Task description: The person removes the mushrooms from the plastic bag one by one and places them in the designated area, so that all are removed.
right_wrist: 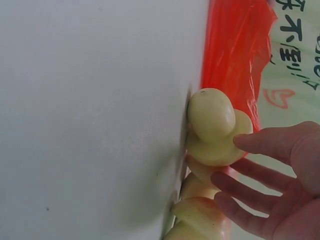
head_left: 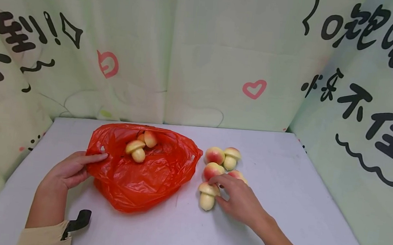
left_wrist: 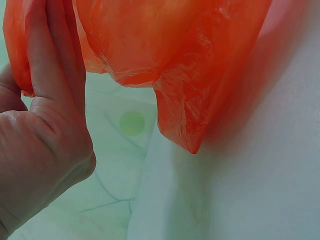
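My left hand [head_left: 71, 169] holds the left edge of a red plastic bag [head_left: 140, 188] between thumb and fingers; the left wrist view shows the fingers [left_wrist: 47, 65] against the film. Inside the bag's open mouth lie a yellowish toy mushroom [head_left: 138, 154] and a second reddish-yellow piece [head_left: 150, 138]. Right of the bag, my right hand [head_left: 240, 197] is at the nearest toy mushroom [head_left: 206, 200], which lies on the table. In the right wrist view its thumb [right_wrist: 255, 141] touches the mushroom's cap, with the other fingers loosely extended and spread beside it.
Behind that mushroom lie two red-and-yellow round fruits [head_left: 214, 155], another mushroom [head_left: 230, 161] and a reddish piece [head_left: 237, 175] partly hidden by my hand. All rest on a white table [head_left: 300, 227]. Pale green printed curtains [head_left: 206, 60] stand behind it and along both sides.
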A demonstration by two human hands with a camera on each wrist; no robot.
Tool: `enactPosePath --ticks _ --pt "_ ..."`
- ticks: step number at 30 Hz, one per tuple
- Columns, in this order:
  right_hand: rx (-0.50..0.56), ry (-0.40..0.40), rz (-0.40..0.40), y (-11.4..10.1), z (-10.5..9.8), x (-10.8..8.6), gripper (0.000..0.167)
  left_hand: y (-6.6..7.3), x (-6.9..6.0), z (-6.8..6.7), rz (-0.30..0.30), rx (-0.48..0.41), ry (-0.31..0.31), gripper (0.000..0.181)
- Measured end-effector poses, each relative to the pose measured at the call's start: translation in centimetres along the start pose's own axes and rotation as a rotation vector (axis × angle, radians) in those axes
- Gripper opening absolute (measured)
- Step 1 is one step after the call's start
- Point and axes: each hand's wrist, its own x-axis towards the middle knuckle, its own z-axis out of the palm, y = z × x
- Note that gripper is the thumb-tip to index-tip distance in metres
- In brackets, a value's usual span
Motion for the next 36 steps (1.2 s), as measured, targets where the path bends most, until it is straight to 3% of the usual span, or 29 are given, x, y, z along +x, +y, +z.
enactPosePath --ticks 8,15,23,28,36 --pt "0.013 0.004 0.017 -0.2 -0.6 0.2 0.039 0.1 0.0 0.0 0.006 -0.002 -0.004 0.050" --pt "0.169 0.069 0.055 -0.1 -1.1 1.1 0.038 0.2 0.1 -0.1 0.008 0.004 -0.004 0.051" --pt "0.435 0.082 0.103 -0.2 -1.5 3.2 0.035 0.2 0.0 -0.1 0.015 0.003 -0.007 0.052" --pt "0.537 0.058 0.119 -1.0 -1.5 5.0 0.033 0.1 0.0 -0.1 0.018 0.009 -0.004 0.052" --pt "0.667 -0.049 0.144 -2.9 -1.5 8.7 0.038 0.1 -0.1 -0.2 0.014 0.006 0.001 0.054"
